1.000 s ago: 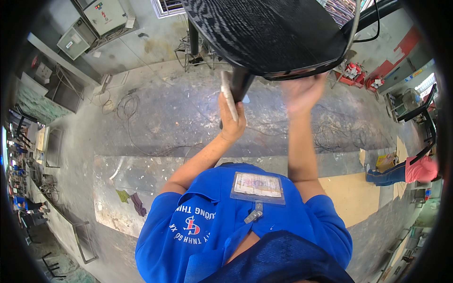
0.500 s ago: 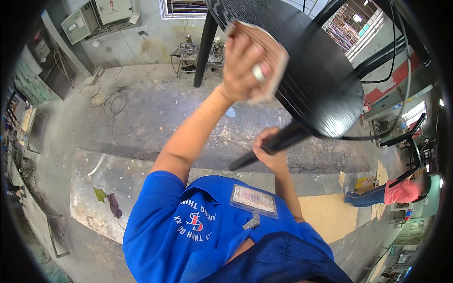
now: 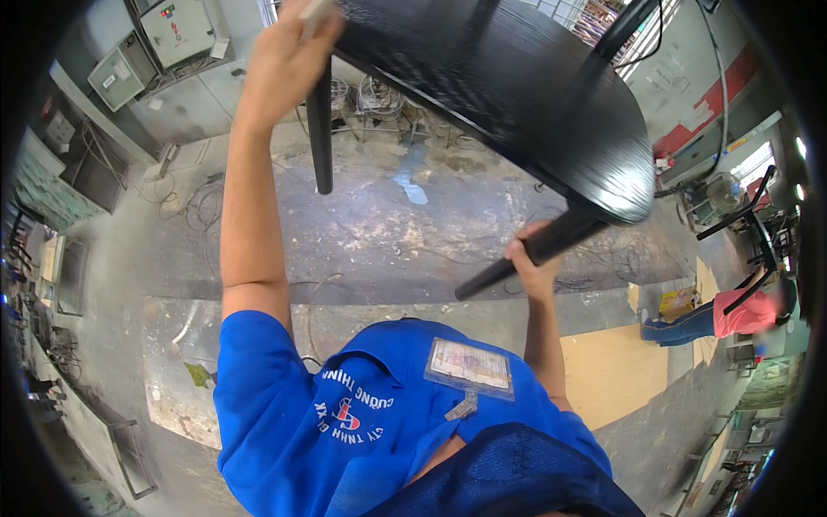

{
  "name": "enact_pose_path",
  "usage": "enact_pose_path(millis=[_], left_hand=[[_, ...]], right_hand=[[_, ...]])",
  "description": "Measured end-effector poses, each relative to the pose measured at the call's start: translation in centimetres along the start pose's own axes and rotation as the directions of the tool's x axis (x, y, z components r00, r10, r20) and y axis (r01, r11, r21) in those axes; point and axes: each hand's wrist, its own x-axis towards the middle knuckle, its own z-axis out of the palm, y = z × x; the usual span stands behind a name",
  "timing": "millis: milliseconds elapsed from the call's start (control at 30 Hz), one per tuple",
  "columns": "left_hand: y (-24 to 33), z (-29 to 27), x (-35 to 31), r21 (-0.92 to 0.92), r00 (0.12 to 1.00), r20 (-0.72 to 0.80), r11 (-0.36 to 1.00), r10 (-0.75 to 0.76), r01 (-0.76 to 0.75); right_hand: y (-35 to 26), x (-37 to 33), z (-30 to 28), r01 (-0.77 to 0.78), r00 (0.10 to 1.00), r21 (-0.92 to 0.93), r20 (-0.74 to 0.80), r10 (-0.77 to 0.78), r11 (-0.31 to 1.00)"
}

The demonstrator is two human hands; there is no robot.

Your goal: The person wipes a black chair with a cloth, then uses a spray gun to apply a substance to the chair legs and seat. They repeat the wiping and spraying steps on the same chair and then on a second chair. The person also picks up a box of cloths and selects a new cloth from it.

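A black wooden chair (image 3: 482,73) is held tilted in front of me, its glossy seat showing visible grain. My right hand (image 3: 536,258) is wrapped round one of its legs (image 3: 564,237), just above the leg's free end. At the seat's far left edge my left hand (image 3: 289,65) is closed on a pale sheet (image 3: 317,15) that looks like sandpaper. Most of that sheet is hidden behind the fingers or cut off by the top of the picture. Another chair leg (image 3: 320,138) hangs below the seat near my left hand.
Cables (image 3: 202,207) lie on the worn floor at the left. At the right, a person in a pink shirt (image 3: 741,312) stands by another black chair (image 3: 758,237). Yellowish board (image 3: 607,370) covers part of the floor. Electrical boxes (image 3: 177,34) hang on the far-left wall.
My left hand has moved with the sheet from over the seat's near edge up and left to its far end. The seat has shifted slightly; my right hand still grips the leg.
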Motion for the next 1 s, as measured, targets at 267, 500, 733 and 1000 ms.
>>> enact_pose_path(millis=[267, 500, 733, 1000], left_hand=[[3.9, 4.2, -2.0, -0.047, 0.7, 0.604, 0.893, 0.382, -0.447], [-1.2, -5.9, 5.6, 0.91, 0.727, 0.393, 0.351, -0.563, -0.22], [-4.7, 1.7, 0.7, 0.358, 0.704, 0.665, 0.721, 0.25, -0.594], [-4.5, 0.4, 7.0, 0.492, 0.799, 0.596, 0.747, 0.084, -0.446]], right_hand=[[6.9, 4.2, 11.9, 0.091, 0.995, 0.047, 0.03, -0.093, 0.995], [8.1, 6.1, 13.9, 0.093, 0.989, 0.16, 0.1, -0.11, 0.983], [9.0, 7.0, 14.6, 0.122, 0.971, 0.171, 0.184, -0.154, 0.978], [8.3, 6.4, 13.7, -0.022, 0.967, 0.296, 0.25, -0.055, 0.955]])
